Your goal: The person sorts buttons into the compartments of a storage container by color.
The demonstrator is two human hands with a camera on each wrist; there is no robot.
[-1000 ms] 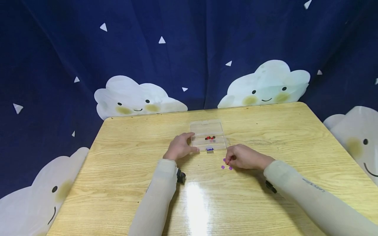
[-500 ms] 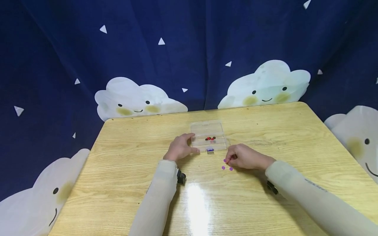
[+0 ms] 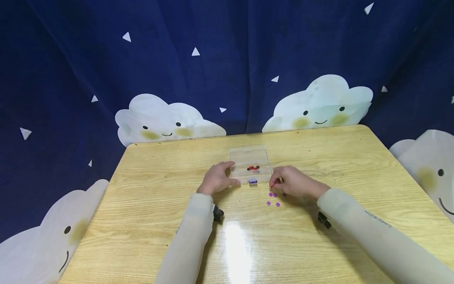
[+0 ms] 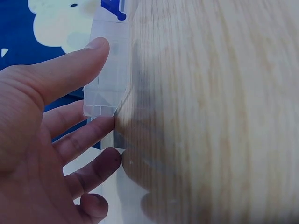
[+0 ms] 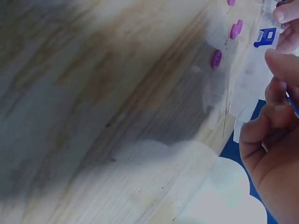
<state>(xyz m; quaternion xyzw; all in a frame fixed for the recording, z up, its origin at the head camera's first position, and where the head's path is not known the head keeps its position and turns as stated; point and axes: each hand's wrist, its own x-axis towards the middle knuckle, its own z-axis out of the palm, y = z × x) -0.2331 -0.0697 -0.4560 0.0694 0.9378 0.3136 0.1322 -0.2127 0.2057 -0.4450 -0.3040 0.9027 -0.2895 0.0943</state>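
Observation:
A clear plastic box (image 3: 249, 155) stands with its lid opened toward the back and a blue latch (image 3: 252, 182) at its front. Several small red and black pieces (image 3: 253, 168) lie inside. My left hand (image 3: 217, 179) holds the box's left end, thumb along the front wall and fingers at the side, as the left wrist view also shows. Near the box's front right corner, my right hand (image 3: 293, 181) pinches a small red piece (image 3: 272, 187), mostly covered by the fingertips. Below that hand, several small purple discs (image 3: 268, 203) are scattered on the table; in the right wrist view they look thick and round.
The light wooden table (image 3: 149, 205) reaches back to a dark blue curtain (image 3: 227, 59) printed with white clouds and triangles. A bright light reflection lies on the tabletop in front of the box.
My right hand has lifted slightly toward the box with the red piece, uncovering more purple discs beneath it. The left hand stays on the box.

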